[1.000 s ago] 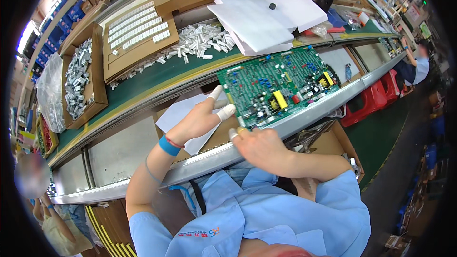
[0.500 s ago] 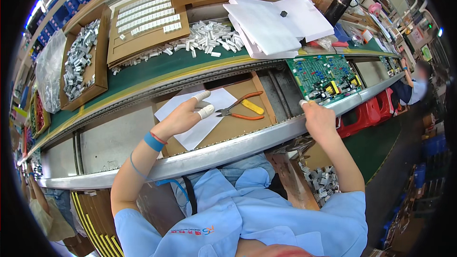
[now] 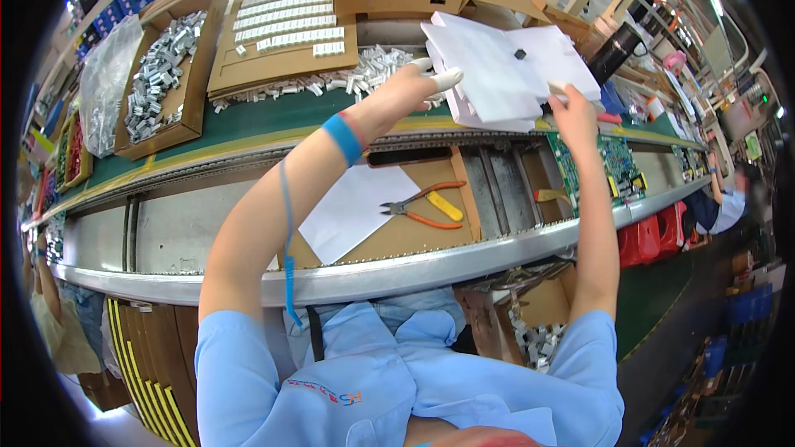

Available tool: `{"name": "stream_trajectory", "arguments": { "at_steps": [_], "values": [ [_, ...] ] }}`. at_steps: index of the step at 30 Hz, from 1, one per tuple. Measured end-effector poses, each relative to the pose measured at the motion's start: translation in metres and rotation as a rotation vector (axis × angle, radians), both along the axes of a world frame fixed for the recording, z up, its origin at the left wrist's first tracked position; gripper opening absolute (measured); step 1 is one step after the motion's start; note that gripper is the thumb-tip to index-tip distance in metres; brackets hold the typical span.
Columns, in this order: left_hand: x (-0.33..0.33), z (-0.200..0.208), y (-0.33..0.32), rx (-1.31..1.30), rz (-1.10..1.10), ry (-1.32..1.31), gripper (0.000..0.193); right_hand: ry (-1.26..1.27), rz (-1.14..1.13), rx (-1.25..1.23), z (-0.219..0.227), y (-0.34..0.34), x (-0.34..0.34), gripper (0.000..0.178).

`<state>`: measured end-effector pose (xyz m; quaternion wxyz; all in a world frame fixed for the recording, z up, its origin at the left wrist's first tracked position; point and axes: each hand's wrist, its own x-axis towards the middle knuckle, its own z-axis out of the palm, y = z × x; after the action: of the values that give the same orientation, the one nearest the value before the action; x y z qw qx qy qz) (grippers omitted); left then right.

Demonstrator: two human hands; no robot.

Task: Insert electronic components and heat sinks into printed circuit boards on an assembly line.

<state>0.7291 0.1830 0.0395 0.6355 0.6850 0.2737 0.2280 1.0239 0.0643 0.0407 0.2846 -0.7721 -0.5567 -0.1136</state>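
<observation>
My left hand (image 3: 402, 98), white covers on two fingertips and a blue band at the wrist, reaches over small white blocks (image 3: 377, 66). Its fingers are apart beside the left edge of stacked white sheets (image 3: 480, 62), with nothing seen between them. At the sheets' lower right edge, my right hand (image 3: 575, 120) has its thumb and a covered finger drawn together. A small dark bit shows by those fingertips; what it is cannot be made out. A black cube-like piece (image 3: 520, 54) lies on the sheets. Partly behind my right forearm is a green circuit board (image 3: 613, 161) on the rail.
Orange-handled cutters (image 3: 422, 204), a yellow-handled tool (image 3: 445, 205) and white paper (image 3: 356, 213) lie in front of me. A metal rail (image 3: 397, 257) runs along my side. Cardboard boxes of metal parts (image 3: 170, 66) stand left; a black mug (image 3: 614, 51) stands right.
Both hands have moved forward and up to the white sheets, the left from above the paper, the right from the circuit board. The board now sits farther right, uncovering a yellowish item.
</observation>
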Motion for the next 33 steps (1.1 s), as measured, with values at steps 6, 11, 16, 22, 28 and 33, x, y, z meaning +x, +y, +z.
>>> {"name": "stream_trajectory", "arguments": {
  "at_steps": [6, 11, 16, 22, 28, 33],
  "values": [
    [0.065, 0.011, 0.019, -0.092, 0.061, -0.067, 0.067, -0.084, 0.03, 0.206, -0.038, 0.112, 0.034, 0.033],
    [0.084, 0.011, 0.028, -0.035, 0.142, -0.11, 0.058, 0.206, 0.114, 0.081, -0.037, 0.12, 0.033, 0.023],
    [0.101, 0.005, 0.038, -0.17, 0.248, -0.112, 0.052, 0.242, 0.039, 0.119, -0.031, 0.121, 0.039, 0.018],
    [0.111, 0.001, 0.045, -0.37, 0.242, -0.25, 0.039, 0.438, 0.24, 0.451, -0.024, 0.097, 0.052, 0.022],
    [0.124, 0.001, 0.061, -0.433, 0.252, -0.523, 0.031, 0.72, 0.248, 0.704, -0.012, 0.028, 0.043, 0.021],
    [0.113, 0.002, 0.079, -0.673, 0.058, -0.721, 0.034, 1.019, 0.248, 0.862, -0.045, 0.007, 0.047, 0.024]
  ]
}}
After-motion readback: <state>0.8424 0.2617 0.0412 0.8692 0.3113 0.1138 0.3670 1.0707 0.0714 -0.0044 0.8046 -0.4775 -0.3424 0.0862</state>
